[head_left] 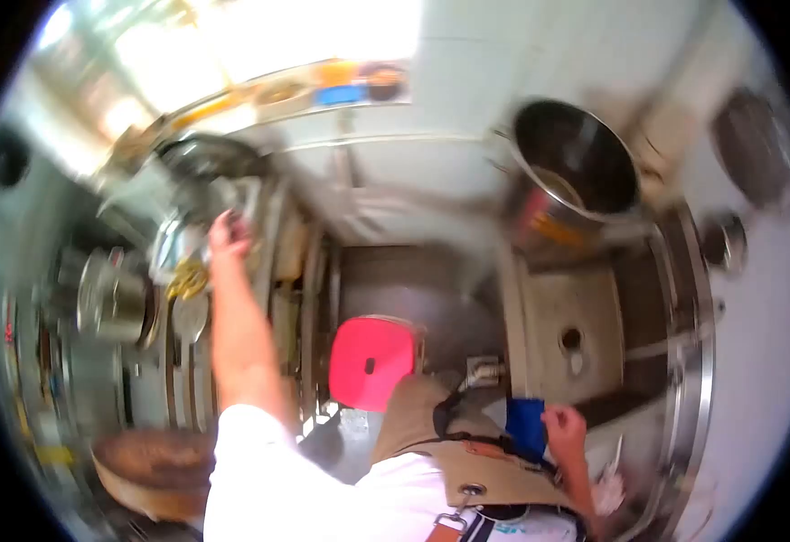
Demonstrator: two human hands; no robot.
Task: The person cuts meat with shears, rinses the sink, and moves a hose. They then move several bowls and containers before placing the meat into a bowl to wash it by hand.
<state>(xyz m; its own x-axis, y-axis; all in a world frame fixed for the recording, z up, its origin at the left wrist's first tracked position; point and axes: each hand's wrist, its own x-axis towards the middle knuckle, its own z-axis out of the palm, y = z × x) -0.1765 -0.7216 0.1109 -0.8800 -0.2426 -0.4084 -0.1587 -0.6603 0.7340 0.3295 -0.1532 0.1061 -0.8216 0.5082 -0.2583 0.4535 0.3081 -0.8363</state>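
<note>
My left hand (230, 233) is stretched out over the rack on the left, its fingers curled. A small dark patch shows at its fingertips, too blurred to name. Just below that hand lies a yellowish bundle (188, 279), beside a shiny metal tray (171, 246). A dark round pan (212, 155) sits beyond it. Down by my apron (494, 471), my right hand (564, 425) has its fingers closed at the edge of a blue cloth (526, 428), which hangs beside the sink's near edge.
A large metal pot (576, 163) stands behind the sink (568, 312) on the right. On the floor ahead is a pink stool (372, 363). The left rack holds a lidded metal pot (110, 298) and a round wooden block (155, 470). Items line the windowsill (332, 101).
</note>
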